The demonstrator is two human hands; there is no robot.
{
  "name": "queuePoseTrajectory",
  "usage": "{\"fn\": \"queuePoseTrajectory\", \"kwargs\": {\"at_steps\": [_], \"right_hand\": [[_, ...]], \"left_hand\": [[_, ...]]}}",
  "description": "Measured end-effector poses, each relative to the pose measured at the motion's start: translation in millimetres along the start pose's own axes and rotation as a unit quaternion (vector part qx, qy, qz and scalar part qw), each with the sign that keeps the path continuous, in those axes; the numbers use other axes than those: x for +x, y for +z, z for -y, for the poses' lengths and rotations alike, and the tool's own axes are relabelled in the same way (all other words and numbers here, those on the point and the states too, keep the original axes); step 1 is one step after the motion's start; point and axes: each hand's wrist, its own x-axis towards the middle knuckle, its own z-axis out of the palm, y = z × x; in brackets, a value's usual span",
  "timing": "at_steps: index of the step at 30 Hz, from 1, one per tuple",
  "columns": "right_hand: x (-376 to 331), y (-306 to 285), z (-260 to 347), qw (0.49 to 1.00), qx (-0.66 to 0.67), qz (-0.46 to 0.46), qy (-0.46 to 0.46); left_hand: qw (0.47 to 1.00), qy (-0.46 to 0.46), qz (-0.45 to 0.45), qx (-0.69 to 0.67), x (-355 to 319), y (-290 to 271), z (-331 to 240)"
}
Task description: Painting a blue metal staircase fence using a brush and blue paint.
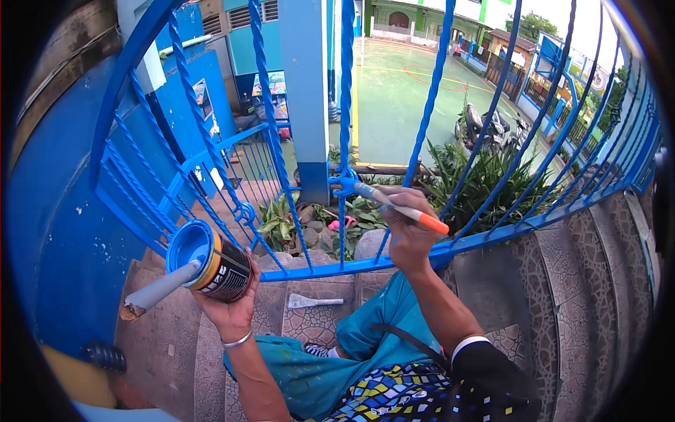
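My left hand (228, 309) grips an open paint can (228, 273) from below and the side, tilted to the left. Blue paint (188, 245) shows inside it, and a grey tube-like stick (160, 287) with a torn brown end juts out over the rim. My right hand (409, 243) is closed round a paintbrush (424, 219) with an orange-ended handle. Its bristle end points left and meets the round ornament (344, 184) on a twisted bar of the blue metal railing (383, 264). Whether the bristles press on it is hard to make out.
A pale flat tool (315, 301), perhaps another brush, lies on the patterned stone step beyond my legs. Curved steps (555, 281) run to the right. A blue wall (67, 232) stands at left. Plants (485, 169), rocks and a motorcycle (485, 126) are behind the railing.
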Motion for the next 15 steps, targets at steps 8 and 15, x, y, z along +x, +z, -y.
{"fn": "queuePoseTrajectory", "kwargs": {"at_steps": [8, 15], "right_hand": [[-12, 3, 9, 0.988, -0.120, 0.036, -0.091], [-11, -1, 14, 0.996, -0.055, -0.074, -0.007]], "left_hand": [[1.000, 0.002, 0.005, 0.002, 0, 2, -2], [1.000, 0.005, -0.004, 0.014, 0, 1, -4]]}}
